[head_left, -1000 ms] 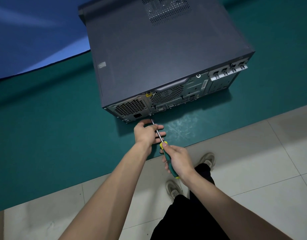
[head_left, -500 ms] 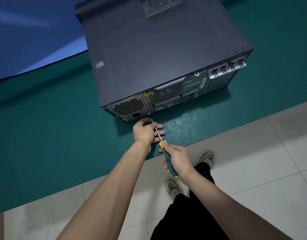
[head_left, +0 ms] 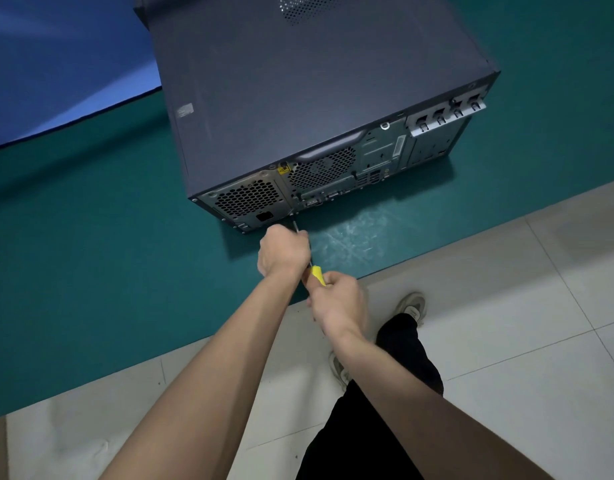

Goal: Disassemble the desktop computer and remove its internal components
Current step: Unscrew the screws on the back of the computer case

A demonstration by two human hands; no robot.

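Observation:
A dark grey desktop computer case (head_left: 298, 91) lies on its side on a green mat (head_left: 73, 237), with its rear panel of vents and ports (head_left: 319, 181) facing me. My right hand (head_left: 336, 299) grips the yellow and green handle of a screwdriver (head_left: 316, 273). Its thin shaft runs up to the lower edge of the rear panel beside the power supply grille (head_left: 246, 199). My left hand (head_left: 283, 252) is curled round the shaft just below the tip, which it partly hides.
The mat's front edge runs diagonally; beyond it is a pale tiled floor (head_left: 506, 306) where my shoes (head_left: 411, 304) and dark trousers show. A blue sheet (head_left: 56, 64) lies at the far left. A scratched patch (head_left: 354, 233) marks the mat beside my hands.
My left hand has rolled over the shaft, from fingers spread beneath it to curled round it. My right hand has turned on the handle. The view has shifted slightly closer.

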